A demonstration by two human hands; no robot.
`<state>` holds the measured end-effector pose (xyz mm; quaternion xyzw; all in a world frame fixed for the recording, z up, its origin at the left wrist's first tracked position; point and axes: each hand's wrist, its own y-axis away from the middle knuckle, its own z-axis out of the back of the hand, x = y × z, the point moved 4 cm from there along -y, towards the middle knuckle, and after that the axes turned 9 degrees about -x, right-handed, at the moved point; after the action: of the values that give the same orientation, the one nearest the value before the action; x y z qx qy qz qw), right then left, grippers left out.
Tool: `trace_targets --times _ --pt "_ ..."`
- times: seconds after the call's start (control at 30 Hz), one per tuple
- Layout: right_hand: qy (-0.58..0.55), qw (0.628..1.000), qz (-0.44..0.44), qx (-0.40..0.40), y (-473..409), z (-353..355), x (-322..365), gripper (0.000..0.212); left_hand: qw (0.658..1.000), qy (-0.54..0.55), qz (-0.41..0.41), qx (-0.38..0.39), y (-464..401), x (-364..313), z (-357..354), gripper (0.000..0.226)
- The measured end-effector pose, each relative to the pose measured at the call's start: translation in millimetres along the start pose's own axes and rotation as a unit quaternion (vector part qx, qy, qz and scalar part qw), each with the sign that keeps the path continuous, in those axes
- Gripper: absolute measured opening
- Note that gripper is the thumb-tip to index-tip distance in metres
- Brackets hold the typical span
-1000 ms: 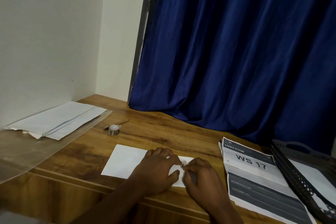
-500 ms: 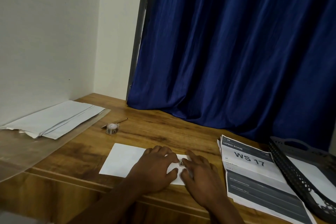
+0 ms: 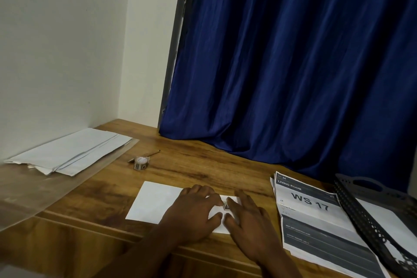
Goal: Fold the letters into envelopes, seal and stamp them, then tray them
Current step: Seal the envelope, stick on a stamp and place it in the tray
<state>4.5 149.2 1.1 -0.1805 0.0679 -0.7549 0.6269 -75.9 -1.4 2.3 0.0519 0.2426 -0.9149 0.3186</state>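
A white envelope (image 3: 155,201) lies flat on the wooden table near its front edge. My left hand (image 3: 194,212) rests flat on the envelope's right half, fingers spread. My right hand (image 3: 247,216) lies flat beside it, its fingers pressing down on a small stamp (image 3: 226,206) at the envelope's right end. The stamp shows only partly between the two hands. A small roll of stamps (image 3: 141,163) stands further back on the table. A dark mesh tray (image 3: 370,216) with white paper in it sits at the far right.
A stack of printed letters (image 3: 311,216) headed "WS 17" lies between my right hand and the tray. A pile of white envelopes (image 3: 70,153) rests on a clear plastic sheet (image 3: 27,189) at the left. A blue curtain (image 3: 293,63) hangs behind the table.
My right hand has gone from pinching the stamp with curled fingers to lying flat and pressing it onto the envelope. My left hand has stayed on the envelope.
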Motion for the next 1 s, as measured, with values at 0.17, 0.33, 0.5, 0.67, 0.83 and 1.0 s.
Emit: trace_targets --times 0.17,0.33,0.5,0.67,0.83,1.0 --pt "-0.248 0.962 -0.078 -0.085 -1 19 -6 0.049 0.997 0.058 0.050 -0.013 1 0 7 0.059" --pt "-0.260 0.955 -0.141 -0.040 -36 34 -14 0.042 0.991 0.098 0.090 -0.022 1 3 6 0.087" --pt "-0.240 0.963 -0.098 0.066 -75 17 -5 0.020 0.989 0.111 0.086 -0.040 1 2 8 0.100" --pt "-0.132 0.980 -0.009 0.148 -99 15 25 0.024 0.988 0.120 0.052 -0.080 5 -7 21 0.105" --pt "-0.041 0.976 0.005 0.212 -111 26 31 0.038 0.989 0.099 0.022 -0.111 7 -9 24 0.108" --pt "-0.072 0.969 0.004 0.237 -108 37 32 0.027 0.991 0.058 0.044 -0.113 6 -11 25 0.107"
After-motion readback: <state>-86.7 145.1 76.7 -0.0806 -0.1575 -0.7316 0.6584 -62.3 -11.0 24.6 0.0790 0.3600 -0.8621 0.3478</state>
